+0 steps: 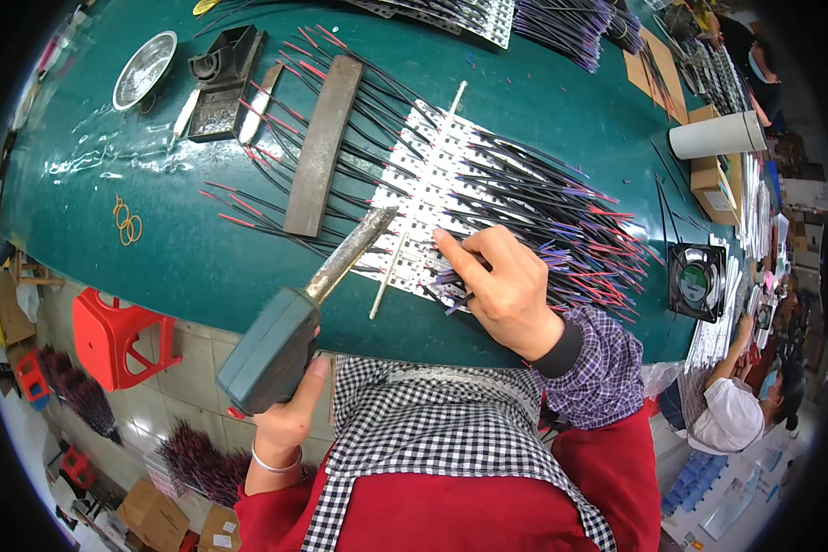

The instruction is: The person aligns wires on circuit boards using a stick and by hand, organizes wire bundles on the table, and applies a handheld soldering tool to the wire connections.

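Note:
My left hand (288, 419) is closed round the handle of a dark green soldering gun (269, 348). Its thick metal tip reaches up to the left part of a white circuit board panel (405, 170). Over the panel's lower right part, my right hand (511, 290) is curled, with the index fingertip on the board. Whatever its other fingers grip is hidden. Black and purple wires (547, 207) with red ends fan out to the right of the panel. A thin pale strip (420, 196) lies across it. A flat grey metal bar (324, 147) rests on the black wires at left.
On the green table (74, 207) are a metal bowl (145, 71), a black tray (221, 106), rubber bands (127, 221) and a small black fan (697, 281). A white roll (718, 135) stands at right. Red stools (124, 339) are on the floor; another person (731, 419) sits at right.

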Demonstrator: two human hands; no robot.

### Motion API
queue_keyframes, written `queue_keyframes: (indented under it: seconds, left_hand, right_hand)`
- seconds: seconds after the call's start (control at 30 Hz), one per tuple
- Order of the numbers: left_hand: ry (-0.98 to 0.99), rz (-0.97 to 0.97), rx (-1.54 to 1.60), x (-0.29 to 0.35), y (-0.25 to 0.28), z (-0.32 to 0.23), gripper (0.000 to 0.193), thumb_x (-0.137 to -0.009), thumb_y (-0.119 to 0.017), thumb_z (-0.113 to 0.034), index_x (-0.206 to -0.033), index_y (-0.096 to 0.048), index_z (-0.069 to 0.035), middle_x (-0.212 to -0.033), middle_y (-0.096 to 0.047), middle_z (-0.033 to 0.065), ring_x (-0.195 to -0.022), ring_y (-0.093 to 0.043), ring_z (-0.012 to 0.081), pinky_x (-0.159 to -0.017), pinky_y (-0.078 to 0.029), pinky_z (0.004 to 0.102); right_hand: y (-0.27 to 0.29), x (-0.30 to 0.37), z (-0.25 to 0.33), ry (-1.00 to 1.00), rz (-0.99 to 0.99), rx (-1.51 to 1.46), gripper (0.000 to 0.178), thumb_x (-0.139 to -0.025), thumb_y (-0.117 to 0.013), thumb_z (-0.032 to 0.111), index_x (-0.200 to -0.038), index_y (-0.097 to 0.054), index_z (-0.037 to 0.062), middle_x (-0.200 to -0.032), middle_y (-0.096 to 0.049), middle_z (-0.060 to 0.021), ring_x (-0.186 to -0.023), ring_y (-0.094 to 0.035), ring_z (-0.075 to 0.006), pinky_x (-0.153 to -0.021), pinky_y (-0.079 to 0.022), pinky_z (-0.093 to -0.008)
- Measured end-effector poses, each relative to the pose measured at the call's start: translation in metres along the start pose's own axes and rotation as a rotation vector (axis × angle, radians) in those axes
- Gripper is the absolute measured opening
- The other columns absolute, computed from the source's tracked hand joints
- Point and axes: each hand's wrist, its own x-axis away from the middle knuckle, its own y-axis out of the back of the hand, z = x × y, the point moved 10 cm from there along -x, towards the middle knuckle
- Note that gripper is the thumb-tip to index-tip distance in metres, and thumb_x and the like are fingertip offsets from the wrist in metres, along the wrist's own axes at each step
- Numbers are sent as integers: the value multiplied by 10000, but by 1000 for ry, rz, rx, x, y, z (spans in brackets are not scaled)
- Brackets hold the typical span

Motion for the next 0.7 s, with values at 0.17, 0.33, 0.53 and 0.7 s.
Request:
queue_keyframes:
  seconds: [0.17, 0.33, 0.53, 0.7]
  left_hand:
    - [-107, 107, -195, 0, -10, -11, 468, -806, -715, 73, -1260, -605, 40, -1167, -685, 148, -952, -669, 177, -826, -539, 296]
    - [-26, 105, -235, -2, -18, -2, 334, -782, -744, 42, -1105, -658, 37, -1039, -699, 137, -919, -665, 198, -810, -512, 297]
    - [-110, 73, -236, -10, -26, -14, 177, -751, -736, 39, -925, -703, 51, -848, -688, 129, -709, -663, 207, -637, -519, 282]
    - [-125, 102, -265, -11, -29, -15, 157, -748, -722, 52, -902, -691, 53, -823, -665, 123, -671, -628, 213, -607, -498, 295]
  right_hand:
    - [-5, 5, 0, -2, 47, 98, 376, -703, -654, 67, -1072, -693, 8, -799, -508, -30, -723, -545, -181, -558, -432, -291]
    - [-7, 5, 2, 20, 47, 102, 369, -691, -640, 98, -1045, -693, 8, -799, -506, -29, -739, -547, -180, -563, -441, -290]
    - [-7, 4, 4, 23, 58, 123, 311, -701, -643, 89, -996, -697, 6, -807, -521, -31, -748, -554, -178, -558, -445, -284]
    - [-7, 4, 4, 32, 35, 118, 272, -719, -650, 77, -976, -693, -2, -796, -523, -32, -741, -553, -176, -547, -441, -284]
